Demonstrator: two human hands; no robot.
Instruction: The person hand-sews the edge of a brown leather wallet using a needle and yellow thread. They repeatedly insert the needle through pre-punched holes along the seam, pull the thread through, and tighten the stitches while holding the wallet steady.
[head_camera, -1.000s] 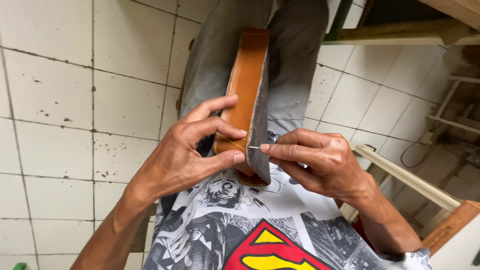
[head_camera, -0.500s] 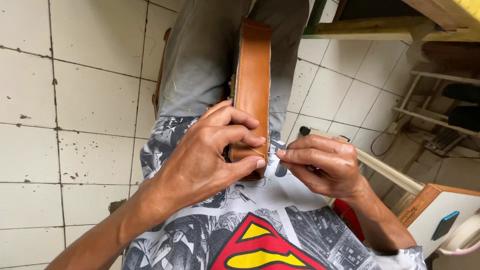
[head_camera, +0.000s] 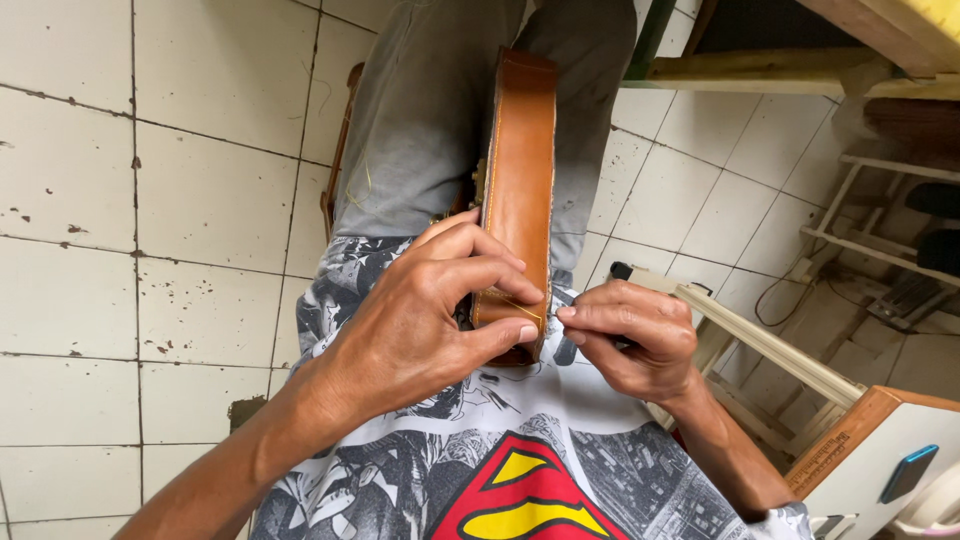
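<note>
The left hand (head_camera: 425, 320) grips the brown leather piece (head_camera: 518, 190) at its near end, upright between the knees. Just beside it, the right hand (head_camera: 632, 335) pinches something thin at the edge, too small to identify. If the left hand's grip loosens, the leather could twist and the stitch go crooked.

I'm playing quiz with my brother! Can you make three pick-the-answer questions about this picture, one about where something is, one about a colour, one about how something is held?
1. Where does the leather piece rest?
A. on the floor
B. on the person's lap
C. on a shelf

2. What colour is the leather piece?
A. brown
B. blue
C. white

3. How does the left hand hold it?
A. flat on top
B. not touching
C. gripping its near end

Answers: 1 B, it stands on edge between the grey trouser legs. 2 A, it is tan brown. 3 C, fingers wrap its end while the right hand pinches beside it.
</note>
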